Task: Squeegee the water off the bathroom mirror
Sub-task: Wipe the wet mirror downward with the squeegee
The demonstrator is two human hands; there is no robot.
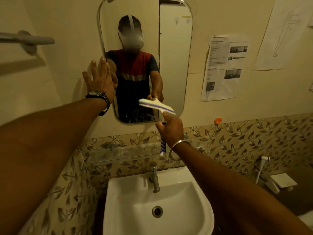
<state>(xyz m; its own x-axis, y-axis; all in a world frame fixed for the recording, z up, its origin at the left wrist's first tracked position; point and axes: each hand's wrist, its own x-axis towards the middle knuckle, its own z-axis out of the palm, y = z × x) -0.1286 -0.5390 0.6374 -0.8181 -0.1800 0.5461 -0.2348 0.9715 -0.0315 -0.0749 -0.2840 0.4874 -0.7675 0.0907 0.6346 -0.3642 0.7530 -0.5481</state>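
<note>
Right now the right grip (pixel 171 131) clasps the handle of the squeegee (pixel 156 107), blade tilted against the mirror (pixel 172 65) low down, just above the knuckles. The left grip (pixel 100 78) lies flat, fingers straight, across the mirror's left rim.

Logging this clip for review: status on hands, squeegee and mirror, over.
Left hand flat against left edge of mirror. Right hand grips squeegee handle, blade low right by the glass, contact unclear. Nothing blocking the blade.
</note>
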